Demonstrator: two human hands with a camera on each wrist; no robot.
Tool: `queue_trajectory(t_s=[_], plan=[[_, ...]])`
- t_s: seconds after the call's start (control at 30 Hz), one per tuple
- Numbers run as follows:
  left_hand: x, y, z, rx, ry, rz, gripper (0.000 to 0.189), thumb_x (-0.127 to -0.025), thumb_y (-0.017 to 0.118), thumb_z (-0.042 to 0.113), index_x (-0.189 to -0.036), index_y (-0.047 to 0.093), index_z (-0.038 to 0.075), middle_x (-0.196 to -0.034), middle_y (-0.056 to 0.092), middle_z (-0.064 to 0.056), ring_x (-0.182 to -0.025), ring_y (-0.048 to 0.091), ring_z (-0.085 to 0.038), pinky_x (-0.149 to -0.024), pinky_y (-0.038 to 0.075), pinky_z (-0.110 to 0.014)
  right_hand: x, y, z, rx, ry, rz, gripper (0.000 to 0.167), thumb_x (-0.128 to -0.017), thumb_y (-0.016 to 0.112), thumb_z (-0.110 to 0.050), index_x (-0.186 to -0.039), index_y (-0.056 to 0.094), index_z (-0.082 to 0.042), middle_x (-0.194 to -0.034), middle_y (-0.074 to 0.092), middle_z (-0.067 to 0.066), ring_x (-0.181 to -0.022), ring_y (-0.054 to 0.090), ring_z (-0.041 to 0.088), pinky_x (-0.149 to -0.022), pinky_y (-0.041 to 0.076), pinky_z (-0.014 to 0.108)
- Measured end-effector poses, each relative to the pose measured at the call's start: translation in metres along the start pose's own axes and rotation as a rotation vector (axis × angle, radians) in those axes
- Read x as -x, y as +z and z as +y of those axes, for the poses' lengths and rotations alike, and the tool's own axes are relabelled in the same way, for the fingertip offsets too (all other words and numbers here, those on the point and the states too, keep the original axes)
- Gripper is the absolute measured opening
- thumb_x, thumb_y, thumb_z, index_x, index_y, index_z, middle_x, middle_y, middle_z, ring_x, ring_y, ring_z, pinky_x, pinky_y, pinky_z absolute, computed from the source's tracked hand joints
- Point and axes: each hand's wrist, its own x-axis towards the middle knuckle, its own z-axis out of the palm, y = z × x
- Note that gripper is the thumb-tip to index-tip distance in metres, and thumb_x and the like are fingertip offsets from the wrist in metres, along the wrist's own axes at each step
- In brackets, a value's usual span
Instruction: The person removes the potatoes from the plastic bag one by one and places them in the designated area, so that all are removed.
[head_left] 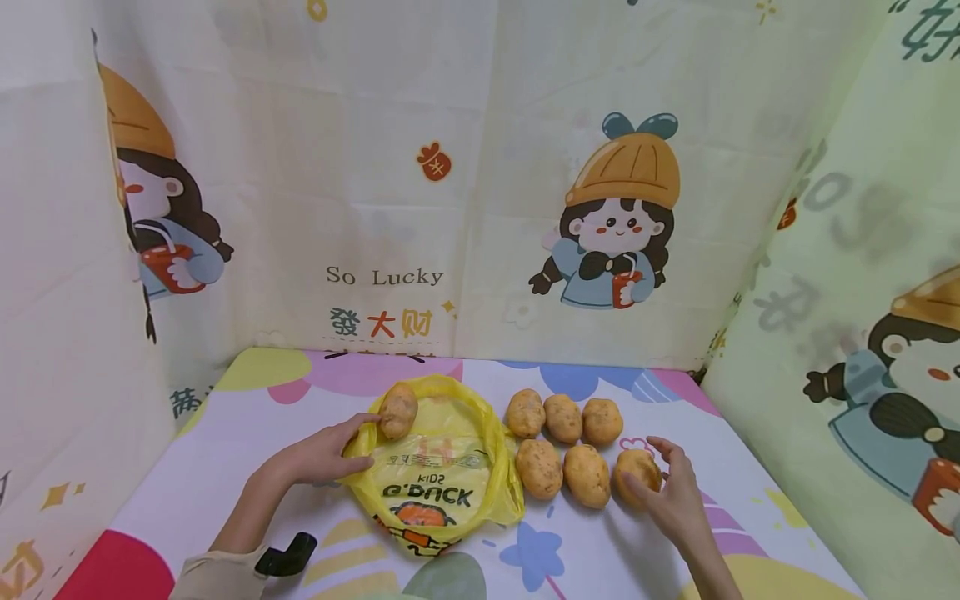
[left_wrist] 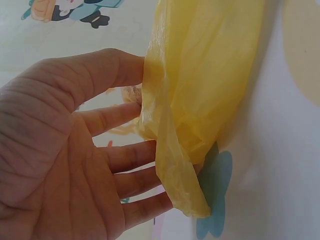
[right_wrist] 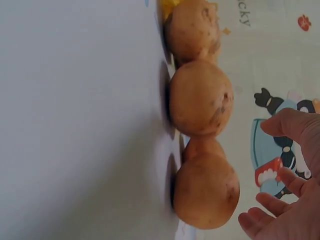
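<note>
A yellow plastic bag (head_left: 442,533) with a printed duck pattern lies spread open on the table. My left hand (head_left: 330,450) grips its left rim; in the left wrist view the fingers pass behind the yellow plastic. One potato (head_left: 398,410) lies in the bag at its upper left edge, close to that hand's fingers. To the bag's right are two rows of three potatoes. My right hand (head_left: 675,487) hovers, fingers spread, around the front right potato (head_left: 637,477). In the right wrist view a gap shows between the fingers and the nearest potato (right_wrist: 206,190).
The back-row potatoes (head_left: 563,418) stand close behind the front-row potatoes (head_left: 587,477). Patterned cloth walls (head_left: 487,208) enclose the table (head_left: 315,575) at the back and both sides. A black object (head_left: 288,557) sits at the left sleeve.
</note>
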Motion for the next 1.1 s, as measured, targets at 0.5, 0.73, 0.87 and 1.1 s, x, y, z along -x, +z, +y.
queue_trajectory(t_s=[0.5, 0.73, 0.87, 1.1], plan=[[-0.001, 0.001, 0.001, -0.003, -0.017, -0.001, 0.070, -0.093, 0.072, 0.027, -0.151, 0.040, 0.004, -0.141, 0.053, -0.023, -0.110, 0.054, -0.028, -0.100, 0.045, -0.055, 0.007, 0.022, -0.048, -0.110, -0.048, -0.011, 0.062, -0.091, 0.076, -0.014, -0.142, 0.044, -0.001, -0.146, 0.047, 0.023, -0.134, 0.044, 0.035, -0.099, 0.037, 0.019], [-0.002, 0.002, 0.000, 0.002, -0.025, -0.002, 0.070, -0.093, 0.073, 0.027, -0.151, 0.040, 0.004, -0.140, 0.054, -0.022, -0.108, 0.053, -0.028, -0.098, 0.046, -0.053, 0.006, 0.038, -0.056, -0.141, -0.137, 0.000, 0.061, -0.088, 0.079, -0.011, -0.138, 0.047, 0.002, -0.142, 0.052, 0.017, -0.126, 0.045, 0.014, -0.098, 0.041, 0.019], [-0.001, 0.002, 0.001, 0.004, -0.025, -0.002, 0.070, -0.093, 0.073, 0.027, -0.151, 0.040, 0.005, -0.140, 0.054, -0.022, -0.109, 0.053, -0.028, -0.099, 0.046, -0.054, 0.006, 0.045, -0.062, -0.168, -0.142, -0.002, 0.061, -0.087, 0.080, -0.009, -0.138, 0.048, 0.001, -0.140, 0.054, 0.014, -0.119, 0.045, 0.000, -0.100, 0.045, 0.028], [0.000, 0.000, 0.003, -0.001, -0.017, -0.001, 0.070, -0.093, 0.072, 0.027, -0.151, 0.040, 0.004, -0.142, 0.052, -0.024, -0.111, 0.053, -0.029, -0.101, 0.044, -0.056, 0.005, 0.057, -0.073, -0.166, -0.141, -0.039, 0.060, -0.087, 0.080, -0.010, -0.137, 0.049, -0.002, -0.138, 0.056, 0.013, -0.125, 0.053, 0.028, -0.102, 0.048, 0.046]])
